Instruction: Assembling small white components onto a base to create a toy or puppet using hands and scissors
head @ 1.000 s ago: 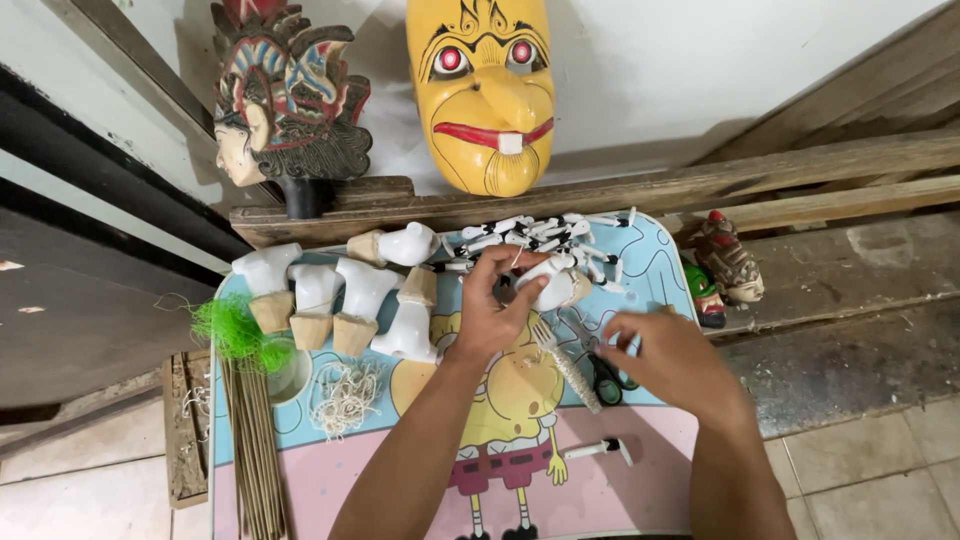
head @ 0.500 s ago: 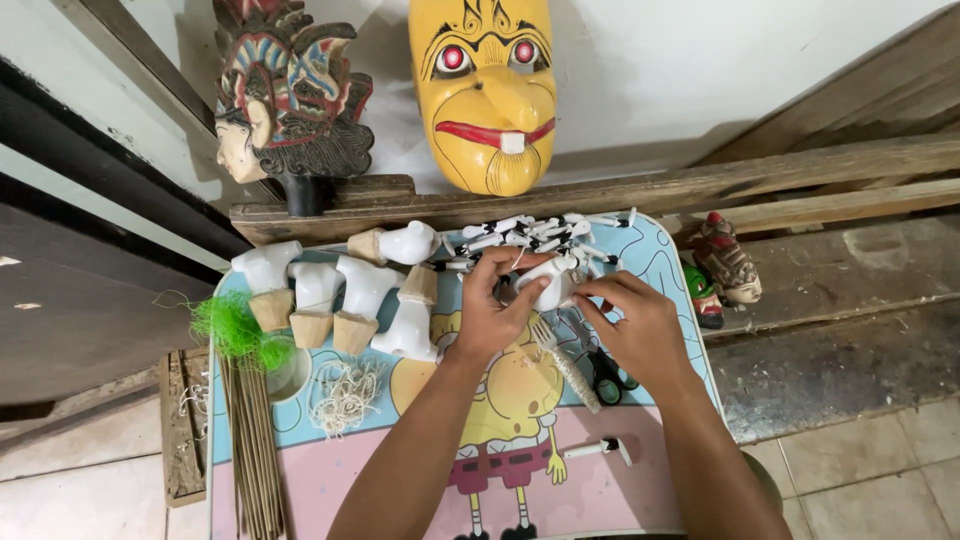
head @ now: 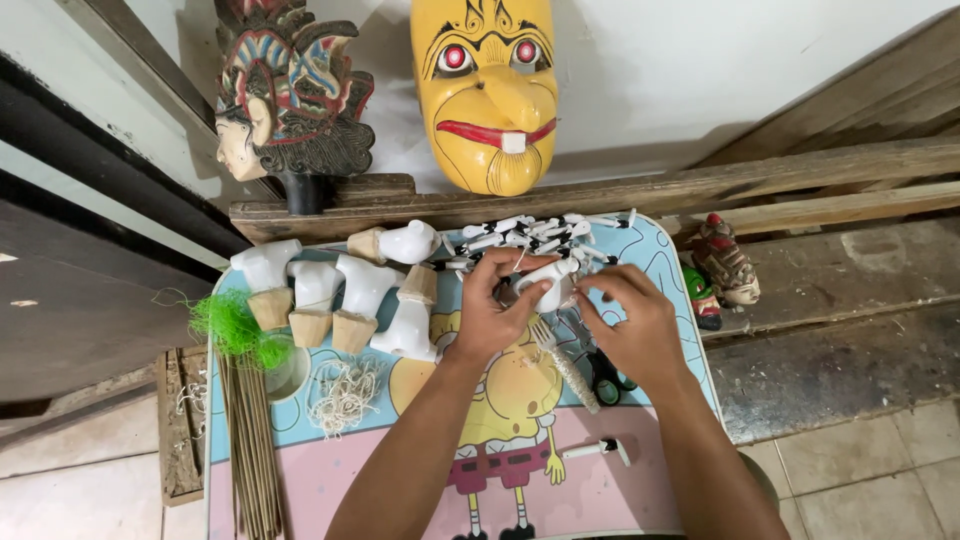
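Both hands (head: 500, 305) (head: 632, 322) pinch white piece (head: 551, 283); white torsos (head: 340, 295) beside

Small white piece (head: 548, 285): mostly covered by the left hand (head: 497, 315) and right hand (head: 632, 325); shape unclear. Scissors (head: 607, 378), just below the right hand: only dark handles show past the wrist. Bench (head: 640, 495): near edge cut off by the frame bottom, cartoon print partly under both forearms. Stick bundle (head: 250, 450), left of the forearms: runs out of the frame bottom. White jointed parts (head: 545, 232) above the hands: too small to count.
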